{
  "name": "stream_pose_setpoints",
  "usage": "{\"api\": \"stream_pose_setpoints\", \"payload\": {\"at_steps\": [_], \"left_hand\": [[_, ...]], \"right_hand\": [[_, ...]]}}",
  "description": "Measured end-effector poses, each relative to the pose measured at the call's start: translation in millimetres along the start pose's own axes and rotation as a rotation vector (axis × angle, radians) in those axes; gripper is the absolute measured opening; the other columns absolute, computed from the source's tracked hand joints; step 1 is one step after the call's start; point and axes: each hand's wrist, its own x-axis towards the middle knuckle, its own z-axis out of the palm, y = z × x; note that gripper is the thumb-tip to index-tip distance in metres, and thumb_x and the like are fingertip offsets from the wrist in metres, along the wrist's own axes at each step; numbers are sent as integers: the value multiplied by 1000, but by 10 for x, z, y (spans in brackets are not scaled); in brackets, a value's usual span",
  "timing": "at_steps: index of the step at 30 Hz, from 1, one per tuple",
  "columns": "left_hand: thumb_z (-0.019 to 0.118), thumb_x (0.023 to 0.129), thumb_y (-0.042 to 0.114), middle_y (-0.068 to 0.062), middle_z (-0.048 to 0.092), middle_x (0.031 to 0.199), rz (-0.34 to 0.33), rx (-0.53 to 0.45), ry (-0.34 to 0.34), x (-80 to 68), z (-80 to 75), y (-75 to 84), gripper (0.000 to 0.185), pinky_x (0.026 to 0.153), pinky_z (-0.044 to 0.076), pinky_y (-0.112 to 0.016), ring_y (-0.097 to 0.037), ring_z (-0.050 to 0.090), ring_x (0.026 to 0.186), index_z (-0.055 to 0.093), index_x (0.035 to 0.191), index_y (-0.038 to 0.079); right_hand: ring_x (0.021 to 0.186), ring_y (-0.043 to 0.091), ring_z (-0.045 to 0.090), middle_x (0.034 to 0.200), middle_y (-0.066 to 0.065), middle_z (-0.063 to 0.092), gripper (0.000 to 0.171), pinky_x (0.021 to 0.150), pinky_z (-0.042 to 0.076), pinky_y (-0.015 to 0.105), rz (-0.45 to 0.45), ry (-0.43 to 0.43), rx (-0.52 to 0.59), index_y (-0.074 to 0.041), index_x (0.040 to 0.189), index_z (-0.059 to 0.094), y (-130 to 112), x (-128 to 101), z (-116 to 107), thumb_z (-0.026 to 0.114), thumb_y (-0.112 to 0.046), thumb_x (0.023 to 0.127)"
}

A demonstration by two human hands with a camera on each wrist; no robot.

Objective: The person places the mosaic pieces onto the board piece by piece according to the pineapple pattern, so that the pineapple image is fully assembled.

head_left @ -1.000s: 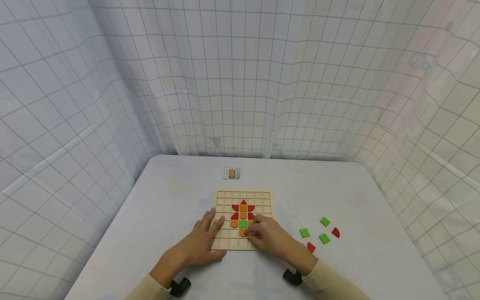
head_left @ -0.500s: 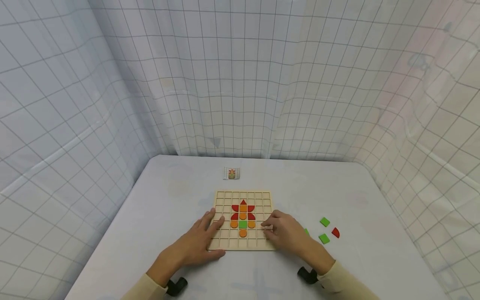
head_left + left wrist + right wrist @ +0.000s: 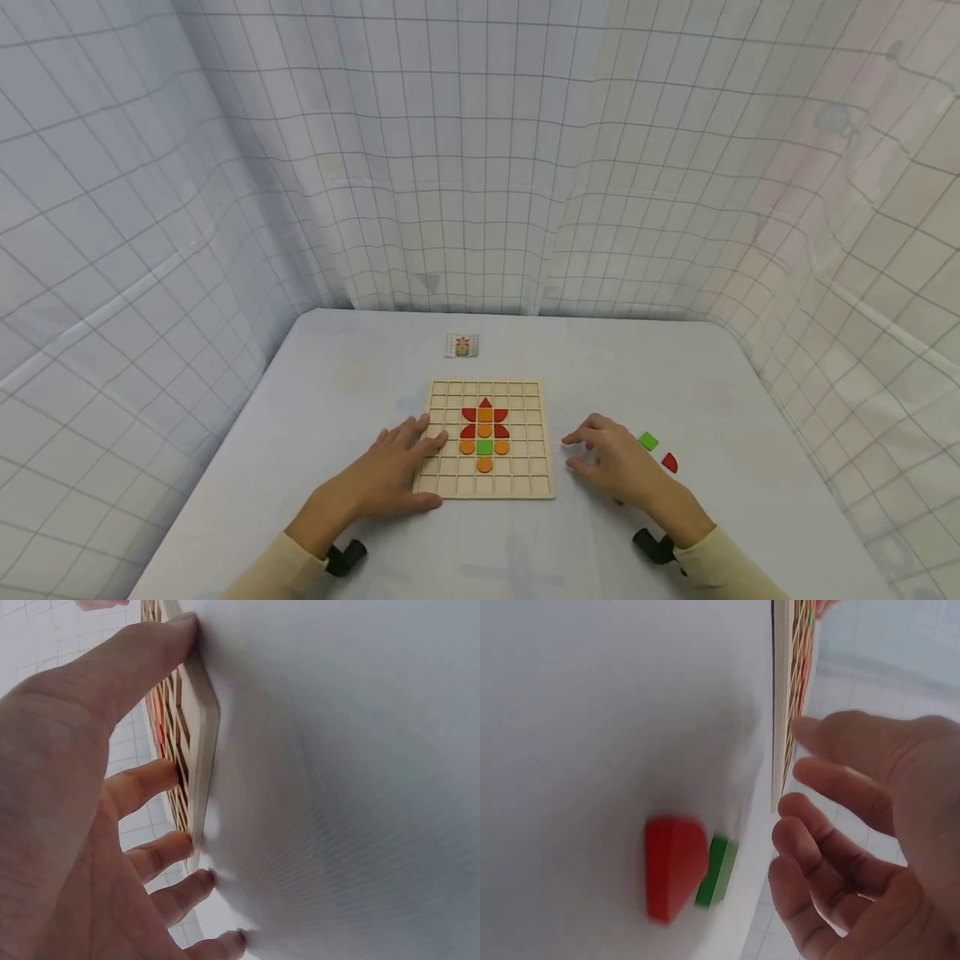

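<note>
**Hands pause beside a half-built flower on the grid board**

A person's left hand (image 3: 393, 471) lies flat on the near-left corner of a wooden grid board (image 3: 525, 483), fingers straight and spread across its edge, apparently to keep it from sliding. The board sits mid-table, its cells holding a flower pattern (image 3: 484, 433) of red, orange and green tiles. The right hand (image 3: 618, 467) hovers just off the board's right edge with fingers loosely bent and apart, holding nothing. Under and beside it lie loose pieces: a green square tile (image 3: 648, 442) and a red quarter-round tile (image 3: 670, 462); the wrist view shows another red tile (image 3: 673, 866) touching a green one (image 3: 718, 870) below the palm. A small pattern card (image 3: 462, 346) rests farther back on the white table (image 3: 337, 375), before a gridded curtain (image 3: 480, 167).
</note>
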Motion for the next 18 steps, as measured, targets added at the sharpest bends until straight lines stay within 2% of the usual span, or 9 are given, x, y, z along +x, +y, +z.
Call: {"api": "stream_pose_setpoints", "payload": {"at_steps": [6, 11, 18], "left_hand": [[99, 92, 52, -25, 33, 190, -27, -27, -47, 11, -105, -18, 103, 135, 36, -81, -59, 38, 171, 51, 178, 21], [103, 88, 47, -21, 35, 190, -67, -47, -67, 42, -158, -26, 103, 133, 44, -77, -60, 40, 169, 54, 176, 25], [106, 85, 43, -19, 36, 191, -75, -74, -76, 71, -154, -41, 104, 134, 43, -76, -57, 38, 172, 56, 175, 27]], "right_hand": [[101, 15, 72, 119, -3, 75, 31, 88, 63, 31, 4, -44, 17, -15, 125, 88, 155, -92, -68, 98, -19, 96], [96, 10, 69, 115, -3, 76, 29, 83, 60, 28, 17, -64, 29, -14, 123, 89, 227, -138, -128, 98, -17, 95], [96, 9, 69, 112, -5, 77, 27, 81, 60, 25, 56, -103, 72, -15, 118, 90, 310, -226, -212, 99, -14, 92]]}}
